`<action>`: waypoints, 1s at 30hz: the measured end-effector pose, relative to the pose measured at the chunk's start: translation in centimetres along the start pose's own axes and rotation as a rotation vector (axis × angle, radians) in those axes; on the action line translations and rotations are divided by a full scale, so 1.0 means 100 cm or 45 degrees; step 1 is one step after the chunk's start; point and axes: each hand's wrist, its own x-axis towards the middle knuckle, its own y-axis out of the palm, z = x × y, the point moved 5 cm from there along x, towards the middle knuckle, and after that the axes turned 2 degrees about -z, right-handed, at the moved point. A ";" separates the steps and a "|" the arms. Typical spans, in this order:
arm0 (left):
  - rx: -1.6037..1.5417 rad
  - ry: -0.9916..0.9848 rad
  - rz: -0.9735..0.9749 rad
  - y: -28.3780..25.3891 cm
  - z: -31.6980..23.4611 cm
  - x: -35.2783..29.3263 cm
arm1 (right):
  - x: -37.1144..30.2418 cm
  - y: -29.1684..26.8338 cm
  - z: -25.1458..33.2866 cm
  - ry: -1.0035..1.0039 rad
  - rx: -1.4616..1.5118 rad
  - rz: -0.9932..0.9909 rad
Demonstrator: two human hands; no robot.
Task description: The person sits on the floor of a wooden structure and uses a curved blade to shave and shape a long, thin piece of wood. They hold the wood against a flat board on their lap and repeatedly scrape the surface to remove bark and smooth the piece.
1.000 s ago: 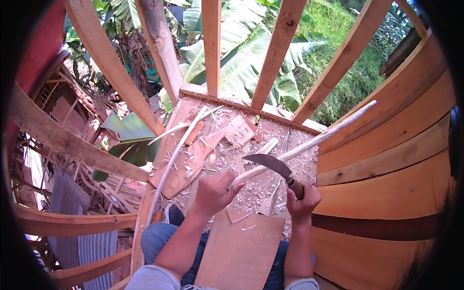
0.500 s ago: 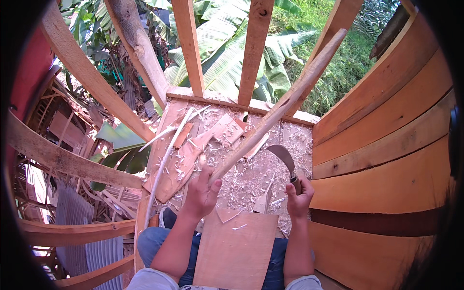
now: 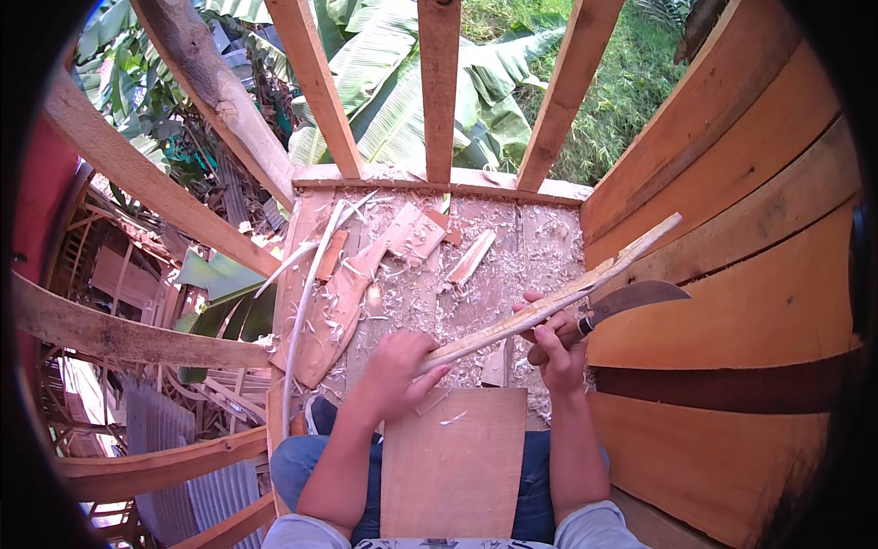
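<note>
My left hand point(image 3: 399, 370) is closed around the near end of a long, partly shaved wooden stick point(image 3: 599, 274). The stick slants up to the right, with pale whittled wood along its upper side. In my right hand point(image 3: 562, 359) is the handle of a curved knife point(image 3: 638, 298). Its dark, hooked blade points right, below the stick's far part. The fingers of my right hand also reach up to the stick's middle, touching or nearly touching it. Across my lap lies a flat wooden board point(image 3: 453, 480) with a few shavings near its far edge.
Curled shavings litter the plank floor point(image 3: 498, 215), along with a wood offcut point(image 3: 472, 256) and a flat board piece point(image 3: 352, 297). A long pale strip point(image 3: 297, 320) stands at the left. Upright posts point(image 3: 439, 91) edge the far side; a plank wall point(image 3: 722, 311) rises at right.
The stick has swung down to the right, to a flatter slant. My right hand has moved closer to it, and the knife blade has turned from pointing up-left to pointing right.
</note>
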 end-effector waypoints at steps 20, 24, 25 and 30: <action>-0.461 -0.341 -0.037 -0.006 -0.022 -0.013 | -0.009 0.017 0.011 -0.068 -0.921 0.010; -0.735 -0.386 -0.156 -0.006 -0.009 -0.016 | -0.007 0.020 0.016 -0.317 -1.232 0.019; -0.757 -0.392 -0.176 -0.006 -0.009 -0.016 | -0.008 0.023 0.017 -0.350 -1.254 0.053; -0.636 -0.347 -0.262 -0.010 -0.018 -0.015 | -0.010 0.023 0.012 -0.360 -1.316 -0.035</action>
